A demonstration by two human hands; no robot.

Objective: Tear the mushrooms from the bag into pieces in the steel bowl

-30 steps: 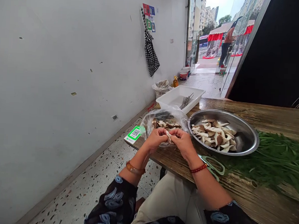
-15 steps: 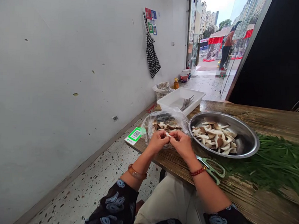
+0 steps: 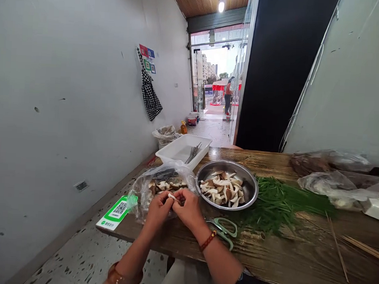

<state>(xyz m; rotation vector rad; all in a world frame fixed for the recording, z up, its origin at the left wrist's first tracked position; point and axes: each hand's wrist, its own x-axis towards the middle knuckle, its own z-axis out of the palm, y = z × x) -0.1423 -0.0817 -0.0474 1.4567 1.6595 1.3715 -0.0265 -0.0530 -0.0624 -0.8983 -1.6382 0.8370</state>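
Note:
Between the fingertips of both hands is a small white mushroom piece point(image 3: 172, 196). My left hand point(image 3: 158, 207) pinches it from the left, and my right hand point(image 3: 186, 205) pinches it from the right. Just behind them lies an open clear plastic bag point(image 3: 140, 194) with brown-and-white mushrooms point(image 3: 164, 185) inside. To the right stands a steel bowl point(image 3: 253, 190) holding many torn mushroom pieces point(image 3: 223, 189). Green-handled scissors point(image 3: 225, 228) rest on the table beside my right wrist, their blades partly hidden.
A white tray point(image 3: 173, 151) with metal skewers point(image 3: 193, 153) sits behind the bag. Green leafy stalks point(image 3: 278, 201) spread right of the bowl on the wooden table point(image 3: 266, 256). Thin sticks point(image 3: 336, 247) and plastic bags point(image 3: 342, 188) lie farther right. A QR-code card point(image 3: 117, 211) stands at the left corner.
My view has swung right and up, bringing the table's right side and the ceiling into sight. Both hands still pinch the small white piece in front of the bag.

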